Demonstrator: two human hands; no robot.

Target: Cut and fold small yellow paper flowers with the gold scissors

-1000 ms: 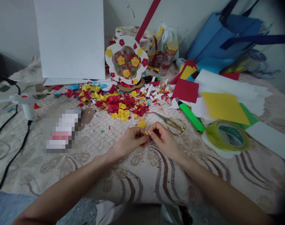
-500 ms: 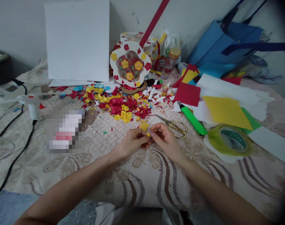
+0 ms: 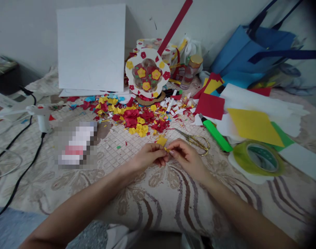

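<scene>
Both hands meet above the patterned tablecloth, fingertips almost touching. My left hand (image 3: 153,154) pinches a small yellow paper piece (image 3: 166,149), and the thumb and fingers of my right hand (image 3: 184,152) close on its other side. Most of that piece is hidden by the fingers. Just beyond them lies a yellow paper square (image 3: 162,141). Gold-handled scissors (image 3: 196,141) rest open-bladed near my right hand. Farther back are loose yellow paper flowers (image 3: 141,129) and red paper flowers (image 3: 129,117).
At right lie a green box cutter (image 3: 217,134), a tape roll (image 3: 258,157), yellow paper (image 3: 253,126) and red paper (image 3: 210,105). A glue gun (image 3: 43,119) with a black cord stands left, near a blurred-out object (image 3: 76,145). Behind stand a flower-shaped lantern (image 3: 148,62) and a white board (image 3: 91,48).
The whole view has shifted slightly, so things sit a little farther right. Both hands keep their pinch on the small yellow piece, with slight finger movement, and less of it shows.
</scene>
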